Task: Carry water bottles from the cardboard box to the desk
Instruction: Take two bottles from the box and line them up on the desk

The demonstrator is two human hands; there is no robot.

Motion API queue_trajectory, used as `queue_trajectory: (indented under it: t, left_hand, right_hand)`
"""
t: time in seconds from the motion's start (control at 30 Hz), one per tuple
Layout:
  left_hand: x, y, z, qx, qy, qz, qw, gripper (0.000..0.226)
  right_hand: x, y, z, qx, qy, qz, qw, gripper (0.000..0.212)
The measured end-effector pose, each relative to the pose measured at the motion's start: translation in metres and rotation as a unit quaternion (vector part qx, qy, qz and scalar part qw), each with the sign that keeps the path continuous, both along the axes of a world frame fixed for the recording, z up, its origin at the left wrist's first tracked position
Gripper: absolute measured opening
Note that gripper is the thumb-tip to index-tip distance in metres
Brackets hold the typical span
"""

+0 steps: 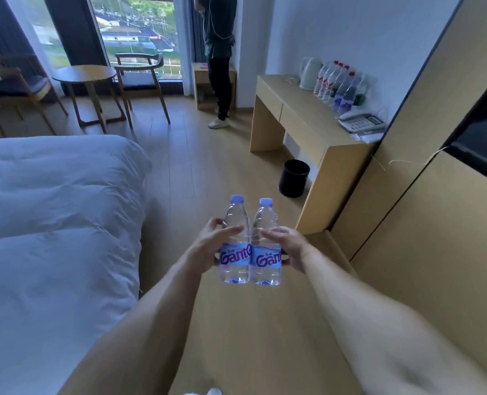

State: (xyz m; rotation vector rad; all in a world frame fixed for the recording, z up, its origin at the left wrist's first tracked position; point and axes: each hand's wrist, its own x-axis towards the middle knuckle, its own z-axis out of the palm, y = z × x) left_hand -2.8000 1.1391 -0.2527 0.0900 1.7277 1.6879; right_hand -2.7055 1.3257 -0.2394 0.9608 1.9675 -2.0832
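Two clear water bottles with pale purple caps and blue labels are held upright side by side in front of me, above the wooden floor. My left hand [208, 246] grips the left bottle [234, 243] and my right hand [289, 246] grips the right bottle [266, 246]. The wooden desk [299, 109] stands ahead on the right against the wall. A row of several water bottles [339, 86] stands on its far side. The cardboard box is not in view.
A white kettle [309, 72] and a telephone [362, 124] share the desk. A black bin [293, 178] sits beside it on the floor. The white bed [51, 223] fills the left. A person [219, 52] stands by the window near a round table [84, 76] and chairs.
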Motion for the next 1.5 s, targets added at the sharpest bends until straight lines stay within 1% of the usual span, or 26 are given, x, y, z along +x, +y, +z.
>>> queue_trajectory:
  t: [0.23, 0.37, 0.53, 0.73, 0.9, 1.03, 1.2, 1.37, 1.5]
  left_hand:
    - [-0.1, 0.03, 0.001, -0.012, 0.009, -0.019, 1.0, 0.046]
    - [-0.148, 0.047, -0.001, -0.018, 0.011, -0.016, 1.0, 0.05]
    - [-0.219, 0.072, 0.0, -0.037, 0.016, 0.0, 0.999, 0.051]
    - [-0.325, 0.112, 0.003, -0.047, 0.025, 0.026, 0.998, 0.05]
    - [-0.406, 0.156, 0.009, -0.035, 0.012, 0.037, 0.999, 0.05]
    - [-0.456, 0.191, 0.008, -0.029, 0.005, 0.046, 0.999, 0.049]
    - [-0.517, 0.237, 0.002, -0.031, -0.001, 0.026, 0.999, 0.051]
    - [-0.584, 0.29, -0.006, -0.029, 0.0, -0.004, 1.0, 0.046]
    - [-0.655, 0.337, -0.007, -0.009, 0.007, -0.036, 0.999, 0.041]
  right_hand:
    - [-0.092, 0.022, 0.0, -0.013, -0.007, -0.043, 0.999, 0.055]
    - [-0.145, 0.04, -0.008, -0.017, -0.005, -0.044, 0.999, 0.054]
    - [-0.223, 0.066, -0.019, -0.032, 0.001, -0.03, 0.999, 0.054]
    - [-0.339, 0.112, -0.024, -0.043, 0.013, 0.01, 0.999, 0.054]
    - [-0.425, 0.161, -0.015, -0.048, 0.017, 0.027, 0.998, 0.054]
    - [-0.476, 0.196, -0.013, -0.041, 0.018, 0.032, 0.998, 0.055]
    - [-0.529, 0.24, -0.016, -0.038, 0.012, 0.013, 0.999, 0.056]
    - [-0.586, 0.288, -0.023, -0.028, 0.006, -0.03, 0.999, 0.056]
    - [-0.645, 0.327, -0.024, -0.015, 0.007, -0.072, 0.997, 0.054]
